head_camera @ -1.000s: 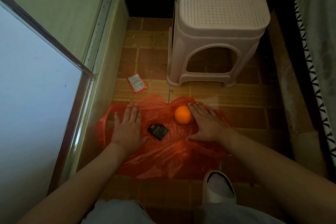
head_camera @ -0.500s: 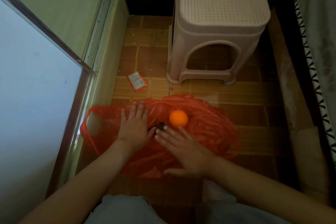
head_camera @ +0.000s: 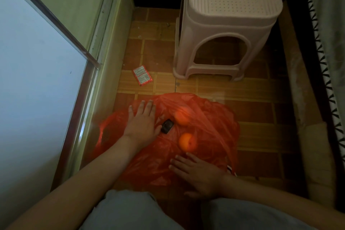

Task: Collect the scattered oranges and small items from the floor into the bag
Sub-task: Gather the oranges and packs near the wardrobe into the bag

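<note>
Head view, left to right: left hand [head_camera: 142,124] lies flat on the red bag [head_camera: 211,123], fingers [head_camera: 149,107] straight. A small packet [head_camera: 142,76] lies on the floor beyond those fingers. A black item [head_camera: 167,126] touches the thumb. Two oranges [head_camera: 187,141] lie just beyond the right hand [head_camera: 199,173], fingers extended, holding nothing.
</note>
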`<state>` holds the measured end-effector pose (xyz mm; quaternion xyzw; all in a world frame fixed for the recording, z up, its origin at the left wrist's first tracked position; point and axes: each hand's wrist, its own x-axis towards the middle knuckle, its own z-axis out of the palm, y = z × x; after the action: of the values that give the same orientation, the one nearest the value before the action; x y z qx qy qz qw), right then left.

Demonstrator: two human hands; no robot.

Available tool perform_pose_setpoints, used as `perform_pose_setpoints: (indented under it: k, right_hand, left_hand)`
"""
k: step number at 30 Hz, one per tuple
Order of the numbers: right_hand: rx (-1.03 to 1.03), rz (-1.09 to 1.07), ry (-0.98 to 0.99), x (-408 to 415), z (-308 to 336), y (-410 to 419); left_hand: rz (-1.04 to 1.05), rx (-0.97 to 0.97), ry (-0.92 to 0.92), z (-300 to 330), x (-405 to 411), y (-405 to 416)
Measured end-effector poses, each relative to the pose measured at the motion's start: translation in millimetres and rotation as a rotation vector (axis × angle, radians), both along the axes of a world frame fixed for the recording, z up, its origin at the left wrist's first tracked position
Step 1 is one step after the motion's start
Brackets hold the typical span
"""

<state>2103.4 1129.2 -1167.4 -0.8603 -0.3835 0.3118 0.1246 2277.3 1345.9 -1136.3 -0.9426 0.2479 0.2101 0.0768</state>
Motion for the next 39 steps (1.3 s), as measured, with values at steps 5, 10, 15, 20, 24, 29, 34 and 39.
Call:
perform_pose_setpoints:
  k: [5, 10, 15, 20, 24, 29, 34, 39]
  right_hand:
    - [-0.008, 0.007, 0.026, 2, -4, -1]
    - [0.023, -0.008, -0.009, 11, 0, 8]
    - [0.095, -0.116, -0.149, 37, 11, 18]
    - [0.139, -0.277, -0.262, 86, 30, 11]
    - [0.131, -0.379, -0.353, 138, 43, 4]
    - [0.192, -0.461, -0.415, 207, 42, 11]
    - [0.12, -0.437, -0.355, 271, 34, 36]
    - [-0.076, -0.39, -0.236, 315, 12, 69]
  left_hand:
    - [-0.029, -0.011, 0.038, 3, -4, 7]
    - [-0.03, -0.053, 0.043, 4, -6, 13]
    - [-0.028, -0.095, 0.006, 5, -5, 15]
    - [-0.002, -0.214, -0.088, 18, -2, 17]
    - [-0.02, -0.254, -0.161, 34, 2, 23]
    - [-0.007, -0.262, -0.188, 56, 9, 38]
    - [-0.012, -0.269, -0.184, 67, 8, 61]
    - [0.018, -0.231, -0.183, 69, -4, 81]
